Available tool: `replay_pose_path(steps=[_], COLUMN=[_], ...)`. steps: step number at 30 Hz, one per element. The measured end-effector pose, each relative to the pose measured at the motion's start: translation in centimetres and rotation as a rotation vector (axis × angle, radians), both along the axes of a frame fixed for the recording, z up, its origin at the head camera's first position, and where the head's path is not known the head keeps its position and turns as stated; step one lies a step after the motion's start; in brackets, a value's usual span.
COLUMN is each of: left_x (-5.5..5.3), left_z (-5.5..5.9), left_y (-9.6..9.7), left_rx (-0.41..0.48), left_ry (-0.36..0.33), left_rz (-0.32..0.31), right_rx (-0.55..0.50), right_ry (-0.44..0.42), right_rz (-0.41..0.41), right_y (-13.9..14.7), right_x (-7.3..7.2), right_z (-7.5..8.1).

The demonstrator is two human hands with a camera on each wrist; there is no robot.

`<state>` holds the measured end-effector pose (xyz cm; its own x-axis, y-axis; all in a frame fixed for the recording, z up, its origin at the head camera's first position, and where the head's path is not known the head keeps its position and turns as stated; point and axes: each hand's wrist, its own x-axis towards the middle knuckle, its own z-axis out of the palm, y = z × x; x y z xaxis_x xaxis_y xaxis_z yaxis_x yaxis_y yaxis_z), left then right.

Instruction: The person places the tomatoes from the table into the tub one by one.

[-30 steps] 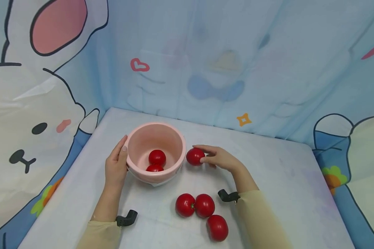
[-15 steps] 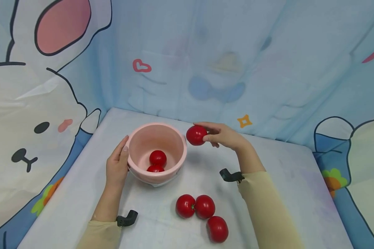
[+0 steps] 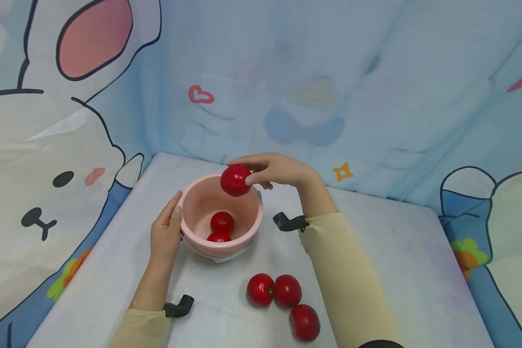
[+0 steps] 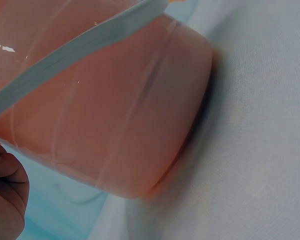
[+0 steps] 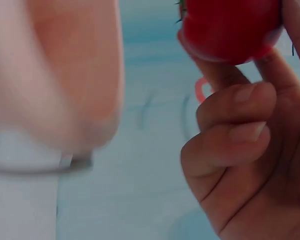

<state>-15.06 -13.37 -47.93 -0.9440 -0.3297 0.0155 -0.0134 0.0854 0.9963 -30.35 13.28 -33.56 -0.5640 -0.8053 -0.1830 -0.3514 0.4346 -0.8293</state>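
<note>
A pink bucket [image 3: 223, 250] with a pale handle [image 4: 85, 54] stands on the table, two red tomatoes [image 3: 222, 223] lying inside. The left hand [image 3: 166, 234] holds the bucket's left side, thumb at the rim; its curled fingers show at the left edge of the left wrist view. Over the bucket's far rim, the right hand [image 3: 278, 169] pinches another tomato [image 3: 236, 181] between thumb and fingers. In the right wrist view this tomato [image 5: 230, 27] shows a green stem, and the other fingers are folded below it.
Three more tomatoes [image 3: 287, 291] lie grouped on the white table [image 3: 387, 251], in front and to the right of the bucket. A blue printed curtain [image 3: 243, 58] hangs behind and at both sides. Each wrist wears a small black camera [image 3: 179, 306].
The right hand has lifted a tomato off the table beside the bucket and carried it up and left to above the rim. The left hand stays at the bucket.
</note>
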Motion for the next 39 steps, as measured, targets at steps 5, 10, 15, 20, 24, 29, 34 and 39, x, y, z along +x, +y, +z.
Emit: replay_pose_path(steps=[5, 10, 15, 20, 24, 29, 34, 39], left_x=[0.0, 0.0, 0.1, 0.1, 0.0, -0.1, -0.2, -0.2], left_z=[0.1, 0.0, -0.1, 0.0, 0.0, -0.3, -0.4, -0.5], left_y=[0.1, 0.2, 0.1, 0.0, -0.1, 0.0, 0.0, -0.1], left_rx=[-0.009, -0.012, -0.017, -0.036, -0.035, -0.025, -0.028, -0.022], left_ry=[0.000, -0.015, -0.015, -0.007, -0.009, 0.001, 0.046, 0.049], left_rz=[-0.006, -0.013, -0.014, -0.009, -0.014, -0.016, -0.008, -0.012], right_rx=[0.054, 0.136, 0.269, 0.367, 0.427, 0.493, 0.481, 0.469], right_ry=[-0.031, -0.073, -0.097, -0.120, -0.193, -0.157, -0.154, -0.196], right_rz=[0.010, 0.036, 0.066, 0.082, 0.036, 0.043, 0.033, 0.017], right_y=[-3.3, -6.2, -8.2, -9.5, -10.3, -10.8, -10.9, -11.1], right_x=[0.0, 0.3, 0.8, 0.9, 1.1, 1.2, 1.1, 1.1], right_z=[0.2, -1.2, -2.8, -4.0, -4.8, -6.0, -6.4, -6.4])
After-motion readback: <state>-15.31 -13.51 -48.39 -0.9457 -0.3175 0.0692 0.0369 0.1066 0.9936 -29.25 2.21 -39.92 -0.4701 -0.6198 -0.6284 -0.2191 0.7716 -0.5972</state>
